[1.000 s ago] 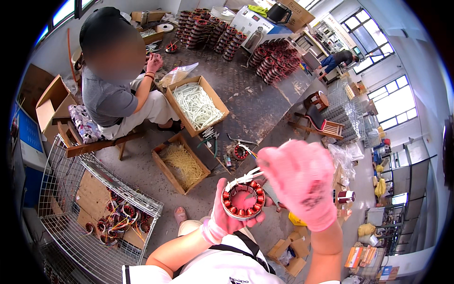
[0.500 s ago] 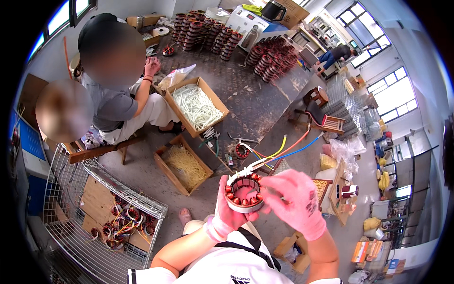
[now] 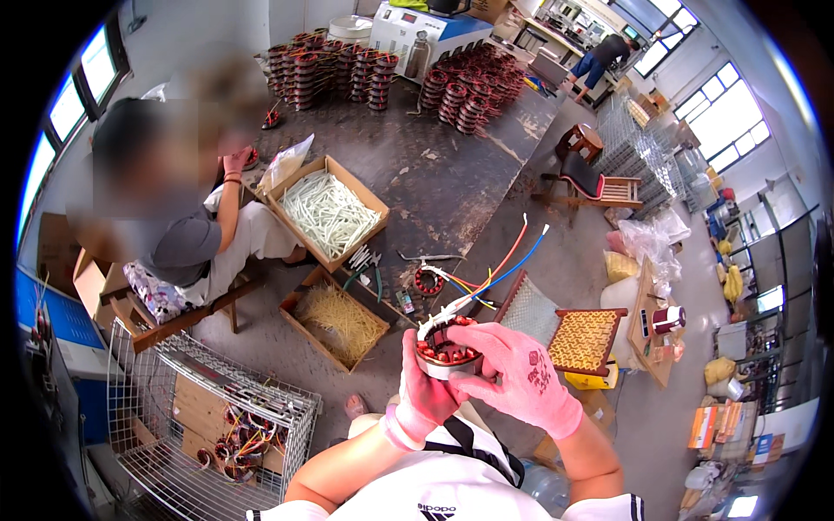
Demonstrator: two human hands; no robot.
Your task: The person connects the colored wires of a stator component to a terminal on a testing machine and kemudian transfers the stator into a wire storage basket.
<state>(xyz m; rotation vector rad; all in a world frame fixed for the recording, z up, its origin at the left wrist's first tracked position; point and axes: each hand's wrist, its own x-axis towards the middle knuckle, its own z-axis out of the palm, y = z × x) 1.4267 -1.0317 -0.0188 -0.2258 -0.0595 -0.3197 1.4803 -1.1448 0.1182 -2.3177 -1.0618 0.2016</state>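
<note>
A motor stator [image 3: 447,354], a silver ring with copper-coloured coils inside, is held in front of my body. My left hand [image 3: 422,395], in a pink glove, wraps round its left side and underside. My right hand [image 3: 521,373], gloved alike, grips its right side, thumb at the outer wall and fingers over the upper rim, hiding part of the coils. White sleeving [image 3: 441,317] rises from the far rim, and red, blue and yellow lead wires [image 3: 512,269] run out of it. Another stator [image 3: 428,280] lies on the dark table beyond.
A cardboard box [image 3: 300,233] of white tubes and a box [image 3: 314,346] of yellowish strands are ahead left. Green-handled pliers [image 3: 377,280] lie beside them. A wire basket [image 3: 174,469] with stators stands lower left. A co-worker [image 3: 187,243] sits left; stacked stators [image 3: 469,91] stand far back.
My right hand has come in from beside the stator to close over its right rim. The stator has tilted, showing less of its open centre. My view has shifted slightly.
</note>
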